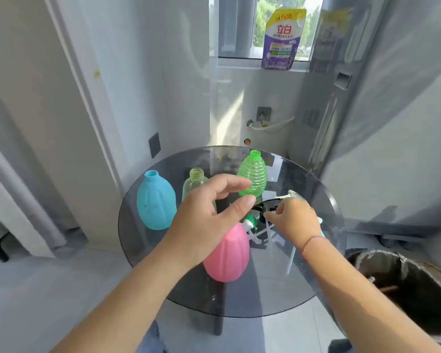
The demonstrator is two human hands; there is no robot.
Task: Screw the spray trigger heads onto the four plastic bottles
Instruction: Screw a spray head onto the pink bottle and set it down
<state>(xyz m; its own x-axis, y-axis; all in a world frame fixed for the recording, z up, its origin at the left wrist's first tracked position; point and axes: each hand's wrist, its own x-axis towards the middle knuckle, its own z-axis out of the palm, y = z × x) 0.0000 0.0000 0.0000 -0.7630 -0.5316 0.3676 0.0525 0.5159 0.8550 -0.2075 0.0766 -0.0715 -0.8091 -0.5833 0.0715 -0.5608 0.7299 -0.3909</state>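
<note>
Pale clear bottle (pixel 192 183): lower body hidden behind the left hand (pixel 204 225). Pink bottle (pixel 227 253): neck and mouth covered by the same hand. Spray trigger heads (pixel 265 215): a blurred cluster partly under the right hand (pixel 294 219), count unclear; whether its fingers pinch one cannot be told. Green ribbed bottle (pixel 253 175): base masked. Both forearms cut off by the lower edge. Dark bin (pixel 405 289): cropped at right edge.
</note>
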